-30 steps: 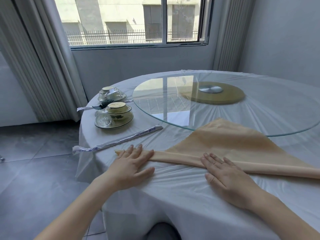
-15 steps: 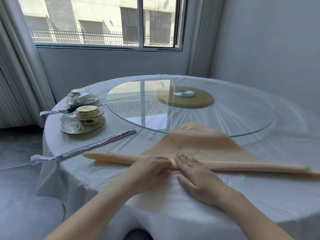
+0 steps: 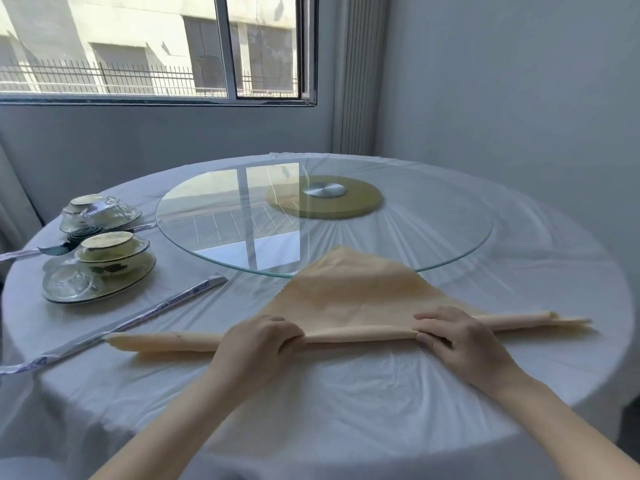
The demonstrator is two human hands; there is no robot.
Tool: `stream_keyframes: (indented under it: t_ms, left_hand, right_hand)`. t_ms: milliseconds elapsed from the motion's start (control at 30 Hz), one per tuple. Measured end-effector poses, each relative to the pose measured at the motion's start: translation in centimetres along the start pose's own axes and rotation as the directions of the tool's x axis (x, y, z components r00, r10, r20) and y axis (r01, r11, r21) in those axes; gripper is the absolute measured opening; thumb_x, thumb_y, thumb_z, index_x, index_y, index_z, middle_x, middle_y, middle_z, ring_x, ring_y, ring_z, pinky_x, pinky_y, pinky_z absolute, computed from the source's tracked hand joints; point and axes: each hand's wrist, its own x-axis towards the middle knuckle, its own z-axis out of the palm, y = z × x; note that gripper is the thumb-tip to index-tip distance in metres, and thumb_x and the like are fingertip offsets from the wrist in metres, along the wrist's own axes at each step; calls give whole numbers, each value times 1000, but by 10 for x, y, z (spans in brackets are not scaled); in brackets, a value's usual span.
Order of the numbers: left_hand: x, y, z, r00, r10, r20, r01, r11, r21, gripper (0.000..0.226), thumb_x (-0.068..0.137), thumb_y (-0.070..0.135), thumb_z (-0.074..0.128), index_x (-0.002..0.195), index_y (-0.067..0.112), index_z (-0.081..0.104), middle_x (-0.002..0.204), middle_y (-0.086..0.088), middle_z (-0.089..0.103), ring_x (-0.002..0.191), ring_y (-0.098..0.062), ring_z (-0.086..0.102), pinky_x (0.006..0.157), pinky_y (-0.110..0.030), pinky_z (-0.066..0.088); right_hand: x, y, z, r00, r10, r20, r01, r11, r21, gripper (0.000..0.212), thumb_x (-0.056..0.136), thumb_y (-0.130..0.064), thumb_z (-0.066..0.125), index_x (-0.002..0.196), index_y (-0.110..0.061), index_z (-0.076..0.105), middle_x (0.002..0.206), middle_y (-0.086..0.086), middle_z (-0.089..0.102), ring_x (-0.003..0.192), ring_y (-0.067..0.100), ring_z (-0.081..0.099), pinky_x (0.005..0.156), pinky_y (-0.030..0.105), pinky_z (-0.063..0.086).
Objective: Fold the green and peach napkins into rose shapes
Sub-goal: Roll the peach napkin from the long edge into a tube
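Round white-clothed counter: fills most of the view, with the person at its 6 o'clock edge.
Round clear glass turntable: sits at the counter's centre on a yellow-green disc with a metal hub.
Peach cloth napkin: lies flat toward 6 o'clock as a triangle, its tip pointing to 12 o'clock at the turntable's near rim. Its long near edge is rolled into a tube running from 9 to 3 o'clock.
Two stacked dish sets: near 9 o'clock, well apart from the napkin.
Long white printed paper sleeve: slanted near 8 o'clock, its lower stretch just beside the roll's left end.
Left hand: grip curled over the roll, left of its middle.
Right hand: grip pinching the roll, fingers on top and thumb on the near side.
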Motion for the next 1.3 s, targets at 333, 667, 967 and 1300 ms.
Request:
stream_keyframes:
  t_ms: [333,667,967,1300]
  left_hand:
    - [9,14,-4,986,-165,-17,164,986,-33,10,93,37,51,96,32,59,91,12,66,88,-17,58,65,-29,34]
    - [29,48,13,995,93,35,-89,991,-97,46,94,39,27,125,20,56,134,6,53,126,-15,45,103,-25,31]
    - [68,105,53,900,221,374,-238,971,-3,67,95,51,16,150,13,9,159,-5,7,146,-15,4,116,-29,5]
    - [65,101,71,915,204,349,-250,964,92,102,60,63,-20,150,17,-4,158,0,-9,145,-12,-11,115,-27,-5]
  right_hand:
    - [13,3,-11,985,162,59,-165,984,67,8,80,-21,71,84,-25,65,79,-17,64,76,1,59,69,18,45]
    - [5,0,7,995,79,61,-72,991,-109,41,84,-43,43,99,-19,72,106,-3,70,102,15,64,95,25,41]
    - [7,-2,2,901,248,356,-197,965,-172,91,68,-60,-2,147,-26,25,154,-10,22,141,-1,10,108,14,-6]
    - [-1,18,-9,839,346,419,-234,926,-296,83,66,-60,-11,146,-41,2,158,-9,-6,142,3,-11,114,25,-10]
